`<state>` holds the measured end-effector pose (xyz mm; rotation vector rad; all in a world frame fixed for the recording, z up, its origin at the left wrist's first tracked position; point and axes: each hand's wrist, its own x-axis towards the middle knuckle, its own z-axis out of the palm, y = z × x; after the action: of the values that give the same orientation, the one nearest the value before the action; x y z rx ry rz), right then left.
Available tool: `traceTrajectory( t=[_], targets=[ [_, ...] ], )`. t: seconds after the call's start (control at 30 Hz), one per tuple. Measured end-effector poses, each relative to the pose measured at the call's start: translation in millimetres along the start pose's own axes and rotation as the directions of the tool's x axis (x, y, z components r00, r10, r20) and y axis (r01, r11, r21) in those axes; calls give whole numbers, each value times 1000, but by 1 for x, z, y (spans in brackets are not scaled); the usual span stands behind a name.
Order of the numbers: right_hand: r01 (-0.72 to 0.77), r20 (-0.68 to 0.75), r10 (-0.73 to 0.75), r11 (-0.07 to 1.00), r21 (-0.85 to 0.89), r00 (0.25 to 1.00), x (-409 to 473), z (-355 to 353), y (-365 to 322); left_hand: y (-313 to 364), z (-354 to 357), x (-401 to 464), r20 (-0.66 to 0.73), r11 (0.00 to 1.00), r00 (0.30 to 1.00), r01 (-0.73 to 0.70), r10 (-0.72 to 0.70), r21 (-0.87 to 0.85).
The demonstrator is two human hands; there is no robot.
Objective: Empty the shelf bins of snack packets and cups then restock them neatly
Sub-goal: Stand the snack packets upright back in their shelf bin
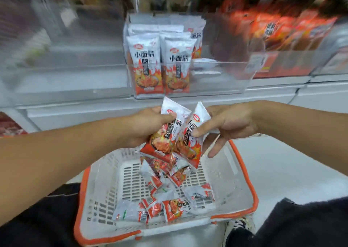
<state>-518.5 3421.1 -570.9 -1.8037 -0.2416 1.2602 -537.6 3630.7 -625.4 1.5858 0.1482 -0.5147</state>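
Observation:
My left hand point(148, 122) grips one white and orange snack packet point(165, 133) by its upper part. My right hand point(226, 126) pinches a second, matching packet point(190, 149) right beside it. Both packets hang above a white basket with an orange rim point(244, 173), where several more packets point(167, 196) lie loose. Ahead on the shelf, a clear plastic bin point(218, 77) holds several of the same packets point(146, 66) standing upright on its left side. The bin's right half has no packets.
Red and orange snack bags point(282, 30) fill the bin to the right, blurred. A clear bin point(66, 58) stands to the left. The white shelf edge point(94, 113) runs under the bins. My knees and a shoe point(239, 228) flank the basket on the floor.

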Motion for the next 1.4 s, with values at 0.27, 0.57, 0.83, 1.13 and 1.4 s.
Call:
traceTrajectory(
  t=[0.27, 0.57, 0.83, 1.13, 1.4],
  targets=[
    [284, -52, -281, 955, 88, 958, -56, -11, -42, 53, 6, -39, -49, 981, 987, -157, 153, -111],
    [382, -384, -348, 924, 14, 855, -43, -14, -53, 69, 15, -27, 112, 935, 939, -336, 324, 115],
    [201, -365, -448, 812, -548, 816, -52, -31, -63, 71, 7, -20, 118, 753, 938, -333, 326, 567],
    [316, -396, -488, 849, -424, 778, -41, -39, -76, 73, 13, -23, 60, 893, 958, -284, 281, 350],
    [-305, -661, -198, 768, -563, 723, -30, -124, -109, 85, -9, -19, -163, 883, 922, -268, 351, 385]
  ],
)
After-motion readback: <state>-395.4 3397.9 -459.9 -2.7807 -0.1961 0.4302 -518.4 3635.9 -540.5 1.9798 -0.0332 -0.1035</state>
